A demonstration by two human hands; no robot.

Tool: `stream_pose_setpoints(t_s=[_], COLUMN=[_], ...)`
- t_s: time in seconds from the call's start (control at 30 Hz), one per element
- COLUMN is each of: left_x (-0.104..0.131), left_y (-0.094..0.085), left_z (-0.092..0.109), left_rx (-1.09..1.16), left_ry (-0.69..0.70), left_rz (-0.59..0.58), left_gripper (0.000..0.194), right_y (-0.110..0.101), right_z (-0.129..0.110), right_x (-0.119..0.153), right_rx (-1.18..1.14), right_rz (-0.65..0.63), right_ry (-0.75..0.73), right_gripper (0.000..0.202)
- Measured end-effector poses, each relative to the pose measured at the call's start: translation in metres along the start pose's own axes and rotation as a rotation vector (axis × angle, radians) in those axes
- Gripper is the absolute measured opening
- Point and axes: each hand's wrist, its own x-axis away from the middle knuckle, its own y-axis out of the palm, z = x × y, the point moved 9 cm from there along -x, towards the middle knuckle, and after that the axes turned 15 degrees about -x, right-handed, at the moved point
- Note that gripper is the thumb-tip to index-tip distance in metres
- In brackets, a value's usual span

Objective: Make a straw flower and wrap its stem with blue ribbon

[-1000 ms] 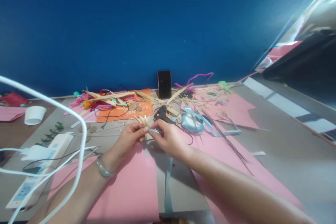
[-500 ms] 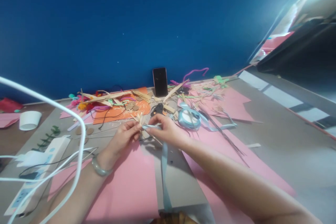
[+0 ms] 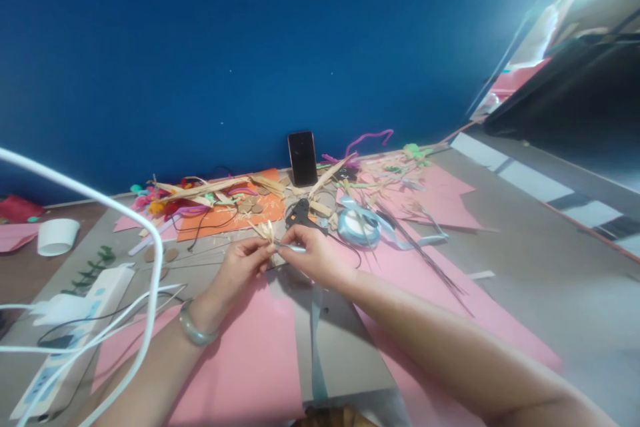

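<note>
Pinched in my left hand [image 3: 249,258] is a small bundle of pale, straw-like dried husk [image 3: 269,232], its frayed ends sticking up above the fingertips. My right hand [image 3: 313,253] is closed on a light blue ribbon [image 3: 316,340] right beside the bundle; the ribbon reaches the bundle, and its long tail hangs down toward the table's front edge. The fingers cover the spot where ribbon and bundle meet. Behind my right hand lies a black glue gun [image 3: 301,212]. A roll of the same blue ribbon [image 3: 359,227] rests to its right.
A phone [image 3: 303,159] leans on the blue wall. Pink paper sheets [image 3: 240,353] and an orange sheet [image 3: 200,225] cover parts of the table. At left are a power strip [image 3: 107,290], white cables [image 3: 156,267] and a white cup [image 3: 57,237]. Dark thin stems [image 3: 425,250] lie at right.
My right hand has drawn closer to the bundle, and the ribbon stretch between the hands looks shorter. My left hand keeps its pinch. The view has shifted slightly.
</note>
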Motion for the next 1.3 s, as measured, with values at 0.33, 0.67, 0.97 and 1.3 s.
stream_pose_setpoints(t_s=[0.33, 0.67, 0.97, 1.3], left_x=[0.002, 0.001, 0.003, 0.003], left_y=[-0.001, 0.005, 0.004, 0.008], left_z=[0.003, 0.002, 0.000, -0.003], left_rx=[0.120, 0.071, 0.151, 0.224], left_ry=[0.007, 0.005, -0.040, -0.070], left_rz=[0.048, -0.008, -0.002, -0.052], left_gripper=[0.024, 0.021, 0.024, 0.030], right_y=[0.009, 0.006, 0.013, 0.014], right_z=[-0.002, -0.003, -0.006, -0.003], right_x=[0.000, 0.001, 0.004, 0.008], right_rx=[-0.032, 0.022, 0.084, 0.014], right_rz=[-0.090, -0.087, -0.120, -0.072], right_ry=[-0.106, -0.068, -0.163, -0.165], right_gripper=[0.016, 0.013, 0.013, 0.010])
